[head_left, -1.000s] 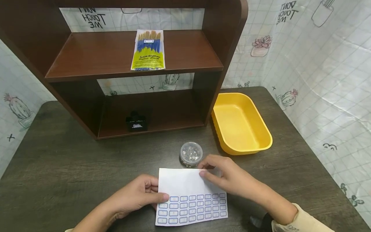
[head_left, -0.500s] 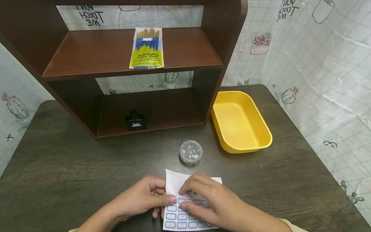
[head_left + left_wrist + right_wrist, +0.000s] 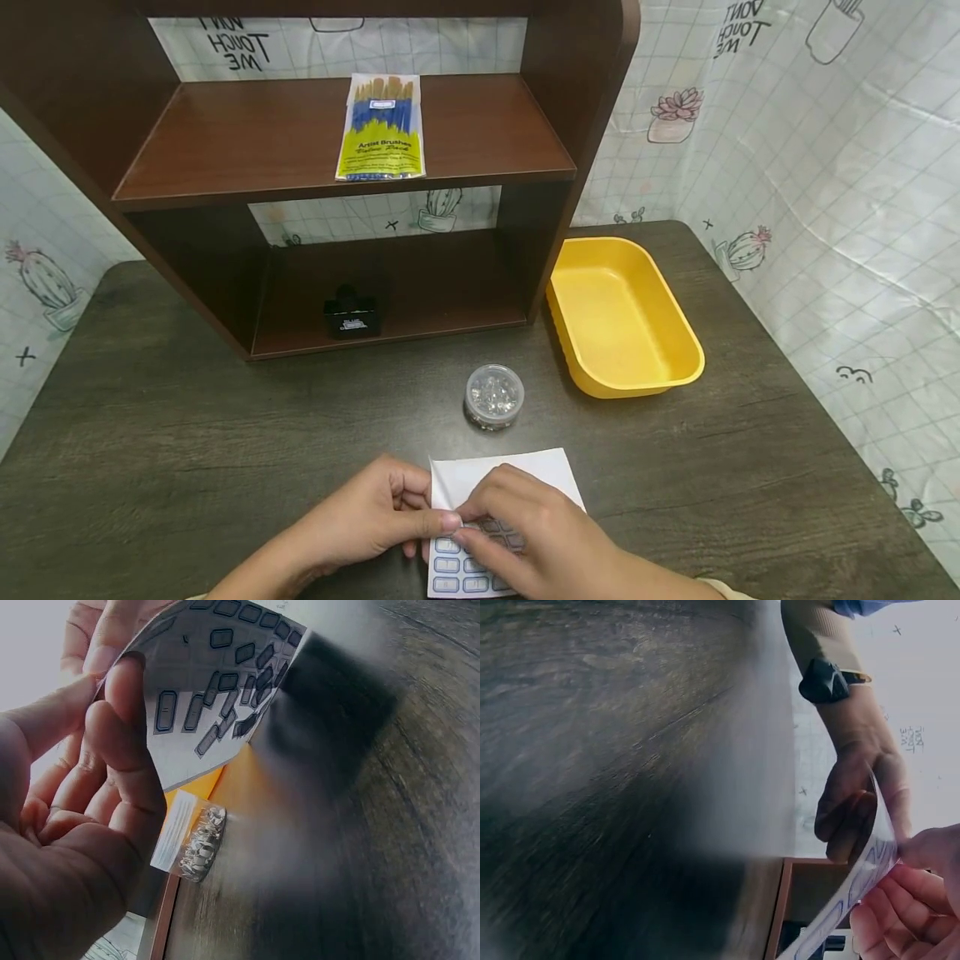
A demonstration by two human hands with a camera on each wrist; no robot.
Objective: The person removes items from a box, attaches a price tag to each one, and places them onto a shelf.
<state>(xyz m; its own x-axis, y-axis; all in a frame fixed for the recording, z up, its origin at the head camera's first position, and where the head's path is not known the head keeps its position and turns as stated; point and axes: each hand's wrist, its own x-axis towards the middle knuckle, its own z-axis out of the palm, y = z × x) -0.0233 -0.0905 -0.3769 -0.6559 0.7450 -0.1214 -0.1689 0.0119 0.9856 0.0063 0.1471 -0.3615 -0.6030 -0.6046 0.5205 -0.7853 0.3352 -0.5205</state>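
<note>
My left hand (image 3: 390,510) grips the left edge of a white sheet of stickers (image 3: 528,467), thumb on top and fingers beneath. Rows of blue-framed label stickers (image 3: 446,564) cover the sheet's lower part; some are hidden by my right hand (image 3: 543,529). That hand pinches at a sticker beside my left thumb, its thumb and forefinger almost together. From below, the left wrist view shows the sheet (image 3: 195,735) bent, with label outlines showing through. Beyond the sheet stands a round clear jar (image 3: 495,396) of small shiny pieces.
A yellow tray (image 3: 626,317) stands at the right beside a dark brown shelf (image 3: 300,137). On the shelf lie a pack of artist brushes (image 3: 381,137), bearing a small label, and a black box (image 3: 352,320) below. The dark wood table (image 3: 187,433) extends around.
My right hand has moved from the sheet's upper right edge to the stickers beside my left thumb. The sheet has shifted down and slightly right, and bends at its left. The jar stays put.
</note>
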